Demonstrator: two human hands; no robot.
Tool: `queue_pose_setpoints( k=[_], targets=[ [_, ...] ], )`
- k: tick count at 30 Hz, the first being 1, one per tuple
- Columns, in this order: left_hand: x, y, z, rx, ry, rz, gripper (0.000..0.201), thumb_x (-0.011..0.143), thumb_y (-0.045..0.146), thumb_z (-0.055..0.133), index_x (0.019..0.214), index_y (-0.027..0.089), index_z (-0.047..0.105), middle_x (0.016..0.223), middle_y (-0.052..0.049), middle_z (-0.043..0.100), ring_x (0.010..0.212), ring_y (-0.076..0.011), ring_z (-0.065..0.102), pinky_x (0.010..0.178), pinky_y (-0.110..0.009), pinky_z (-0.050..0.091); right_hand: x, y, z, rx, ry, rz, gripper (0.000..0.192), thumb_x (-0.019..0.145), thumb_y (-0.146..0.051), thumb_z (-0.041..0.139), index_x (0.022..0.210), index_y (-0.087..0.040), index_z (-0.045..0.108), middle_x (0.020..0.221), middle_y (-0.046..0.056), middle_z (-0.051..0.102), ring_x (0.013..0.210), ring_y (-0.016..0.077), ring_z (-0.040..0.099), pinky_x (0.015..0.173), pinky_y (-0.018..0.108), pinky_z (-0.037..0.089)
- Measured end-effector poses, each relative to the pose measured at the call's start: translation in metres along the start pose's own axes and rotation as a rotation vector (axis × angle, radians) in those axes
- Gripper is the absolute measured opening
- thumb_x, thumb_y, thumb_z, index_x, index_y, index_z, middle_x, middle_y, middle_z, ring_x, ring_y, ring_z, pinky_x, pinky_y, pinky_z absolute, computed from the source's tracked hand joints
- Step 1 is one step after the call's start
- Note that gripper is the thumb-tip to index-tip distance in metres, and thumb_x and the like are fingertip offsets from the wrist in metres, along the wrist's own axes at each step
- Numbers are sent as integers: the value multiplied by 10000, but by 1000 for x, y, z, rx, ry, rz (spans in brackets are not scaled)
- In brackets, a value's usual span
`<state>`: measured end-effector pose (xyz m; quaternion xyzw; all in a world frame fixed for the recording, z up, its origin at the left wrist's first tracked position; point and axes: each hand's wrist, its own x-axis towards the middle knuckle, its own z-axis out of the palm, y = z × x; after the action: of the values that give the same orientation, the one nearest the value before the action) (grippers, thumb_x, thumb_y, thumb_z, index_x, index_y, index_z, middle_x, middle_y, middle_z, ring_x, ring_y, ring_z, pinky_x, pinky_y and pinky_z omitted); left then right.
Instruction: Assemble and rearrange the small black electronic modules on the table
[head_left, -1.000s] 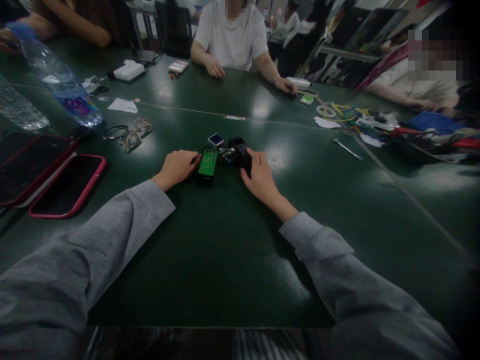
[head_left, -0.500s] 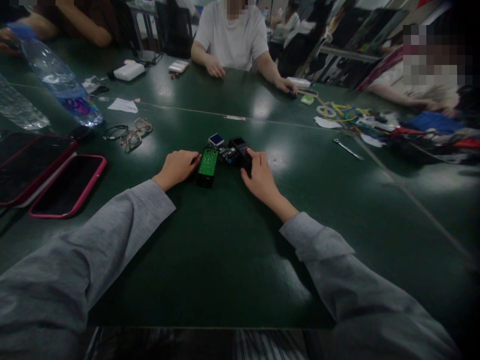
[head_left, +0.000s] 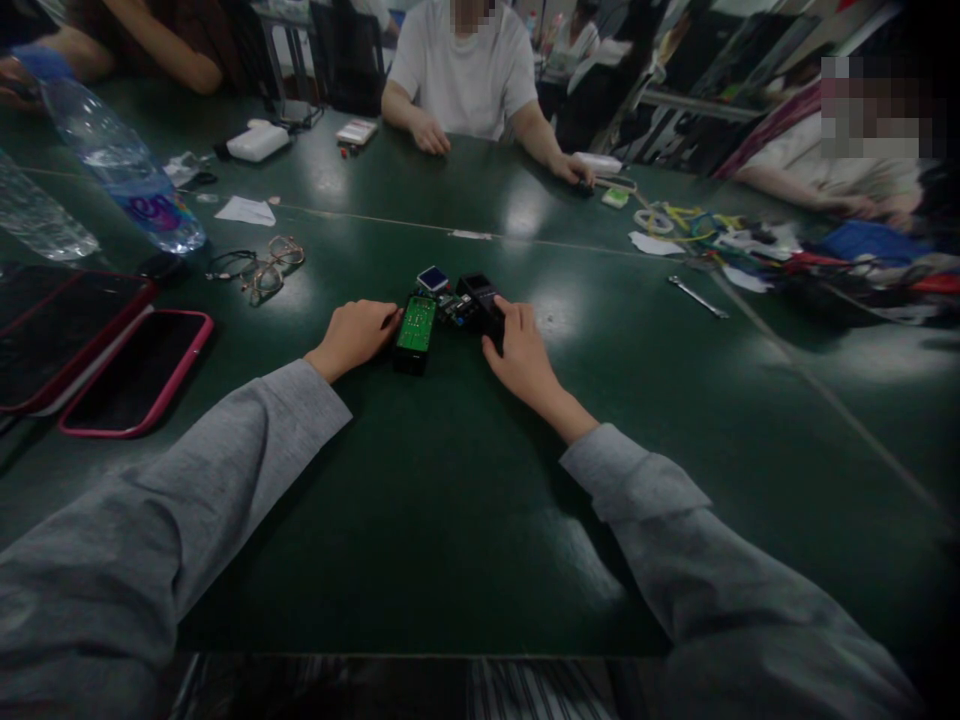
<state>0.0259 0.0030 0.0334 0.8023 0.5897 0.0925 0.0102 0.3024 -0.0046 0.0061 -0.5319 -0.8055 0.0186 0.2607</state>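
Observation:
A green circuit board [head_left: 418, 322] sits in an open black case half [head_left: 412, 361] on the table. My left hand [head_left: 355, 335], fingers curled, presses the left side of this case. To the right lies a black plastic cover [head_left: 480, 292] with a window-like opening, and my right hand [head_left: 523, 348] grips its right edge with thumb and fingers. Between the two black pieces are small electronic parts [head_left: 454, 309] and a small dark-blue display in a pale frame [head_left: 433, 279]. The fingertips of my left hand are partly hidden.
A phone in a pink case [head_left: 139, 375], a tablet [head_left: 64, 325], glasses [head_left: 276, 268] and a water bottle [head_left: 135, 165] are on the left. At right lie a wrench [head_left: 697, 297] and tangled cables [head_left: 705, 228]. A person in white [head_left: 465, 80] sits opposite.
Both my hands and the parts between them stay where they were. Only the person at the far right has shifted slightly.

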Motion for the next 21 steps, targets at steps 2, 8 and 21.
queue_pose_setpoints(
  k=[2, 8, 21],
  targets=[
    [0, 0, 0, -4, -2, -2, 436, 997, 403, 313, 970, 189, 692, 912, -97, 707, 777, -204, 644, 653, -296, 428, 0, 0, 0, 5, -1, 3, 620, 878, -263, 477, 1458, -138, 297, 1308, 201, 405, 1228, 356, 461, 952, 570, 486],
    [0, 1, -1, -3, -11, -9, 433, 997, 401, 326, 995, 192, 705, 922, -97, 713, 805, -213, 652, 675, -306, 443, 0, -1, 0, 4, 6, -1, 621, 873, -256, 486, 1454, -140, 303, 1309, 197, 408, 1231, 349, 460, 956, 558, 486],
    [-1, 1, -1, -11, -6, -6, 410, 996, 389, 338, 974, 188, 695, 910, -93, 710, 787, -192, 644, 664, -287, 433, 0, 0, 0, -8, 8, 3, 615, 874, -256, 490, 1452, -147, 311, 1298, 192, 420, 1222, 344, 475, 945, 550, 494]
  ],
)
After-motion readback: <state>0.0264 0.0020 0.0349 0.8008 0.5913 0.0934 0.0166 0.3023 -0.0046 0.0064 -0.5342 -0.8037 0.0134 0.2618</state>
